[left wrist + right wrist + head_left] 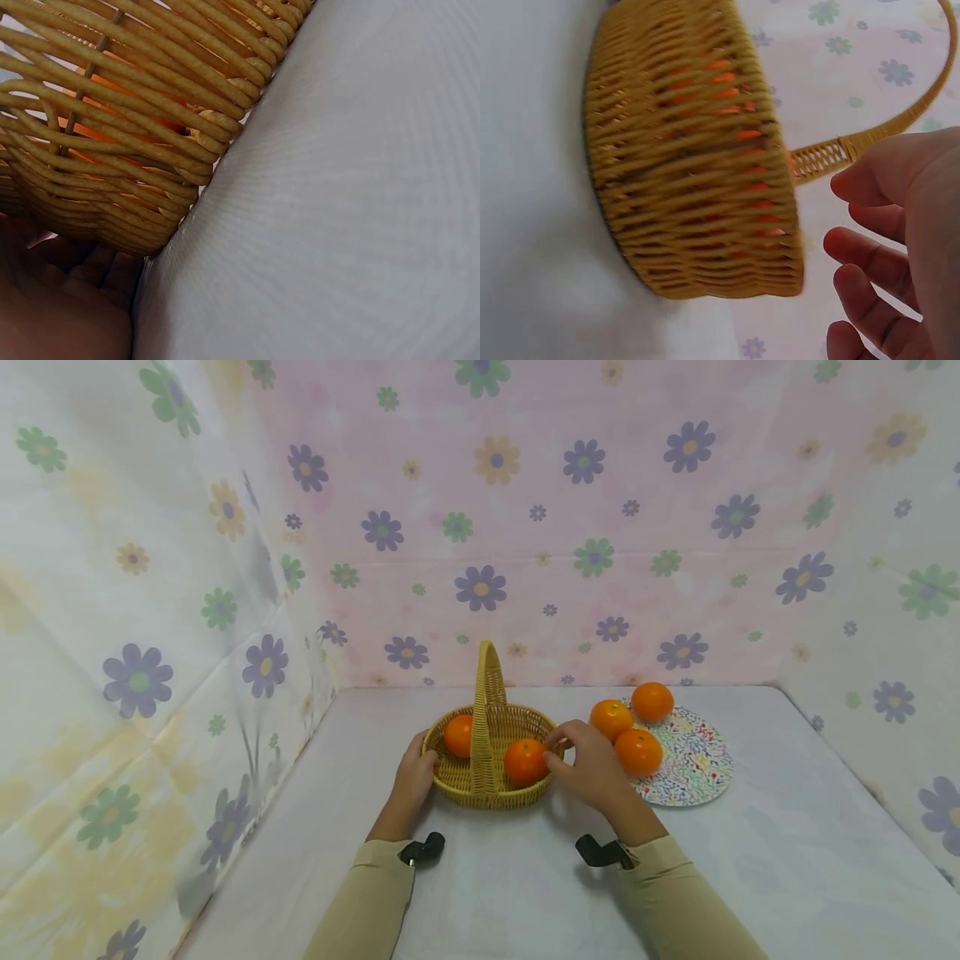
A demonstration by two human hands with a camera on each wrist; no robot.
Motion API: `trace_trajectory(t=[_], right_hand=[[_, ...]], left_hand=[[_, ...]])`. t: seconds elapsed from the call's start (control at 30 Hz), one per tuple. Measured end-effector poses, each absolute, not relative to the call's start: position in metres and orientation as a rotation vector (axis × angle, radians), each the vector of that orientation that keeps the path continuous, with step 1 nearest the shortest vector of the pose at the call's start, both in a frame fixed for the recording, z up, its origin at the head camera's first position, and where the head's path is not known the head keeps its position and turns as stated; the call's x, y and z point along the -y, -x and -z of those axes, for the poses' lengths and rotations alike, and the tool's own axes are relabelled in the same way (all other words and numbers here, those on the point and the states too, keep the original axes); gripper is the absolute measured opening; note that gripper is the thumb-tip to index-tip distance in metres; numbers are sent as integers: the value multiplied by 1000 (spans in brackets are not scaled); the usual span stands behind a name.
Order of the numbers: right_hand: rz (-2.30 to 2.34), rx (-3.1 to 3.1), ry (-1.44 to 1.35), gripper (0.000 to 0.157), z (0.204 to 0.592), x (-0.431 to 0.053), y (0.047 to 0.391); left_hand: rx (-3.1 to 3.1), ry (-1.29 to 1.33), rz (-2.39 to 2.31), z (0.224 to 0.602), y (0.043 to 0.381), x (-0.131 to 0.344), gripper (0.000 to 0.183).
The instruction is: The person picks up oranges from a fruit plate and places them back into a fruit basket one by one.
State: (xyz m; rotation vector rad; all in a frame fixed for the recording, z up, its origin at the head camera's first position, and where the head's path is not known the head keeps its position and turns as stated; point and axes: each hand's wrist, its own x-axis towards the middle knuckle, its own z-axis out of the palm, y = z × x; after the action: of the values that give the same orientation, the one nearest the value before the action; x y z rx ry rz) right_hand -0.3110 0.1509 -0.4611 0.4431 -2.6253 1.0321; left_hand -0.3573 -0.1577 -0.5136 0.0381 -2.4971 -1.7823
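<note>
My left hand (414, 772) is holding the left side of a basket (454, 789), its thumb lying on the rim and its fingers wrapping the outer wall. The basket is standing upright on a white table (495, 885), showing honey-yellow woven strands, a rounded body and a tall arched handle (482, 731) that is crossing over the middle. Seen from my wrists, the strands are looking thick and glossy, with bits of orange skin glowing through the gaps.

Inside, one orange (457, 735) is resting left of the handle and another orange (527, 763) right of it, both round, smooth and bright, the right one showing a small greenish stem spot on top. My right hand (594, 768) is hovering beside that one at the rim, fingers loosely bent and spread, holding nothing; I cannot tell whether a fingertip is touching the skin. Farther right, three more oranges (638, 753) are clustering on the left part of a colour-speckled plate (697, 768).
</note>
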Motion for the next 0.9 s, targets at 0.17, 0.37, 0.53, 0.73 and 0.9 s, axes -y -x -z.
trace_trajectory(t=[0.17,0.37,0.53,0.73,0.9], right_hand=[[-1065,2588,-433,17,453,-166,314],[-1055,2547,-400,20,444,-183,315],[-1045,2520,-332,21,442,-196,316],[-1039,2506,-201,30,446,-209,321],[-978,2524,-81,35,448,-219,322]], left_hand=[[2495,-36,1778,512,357,158,64],[2505,-36,1761,513,356,158,64],[2508,-37,1762,515,357,158,64],[2513,-47,1754,516,357,158,64],[2513,-49,1747,514,356,158,64]])
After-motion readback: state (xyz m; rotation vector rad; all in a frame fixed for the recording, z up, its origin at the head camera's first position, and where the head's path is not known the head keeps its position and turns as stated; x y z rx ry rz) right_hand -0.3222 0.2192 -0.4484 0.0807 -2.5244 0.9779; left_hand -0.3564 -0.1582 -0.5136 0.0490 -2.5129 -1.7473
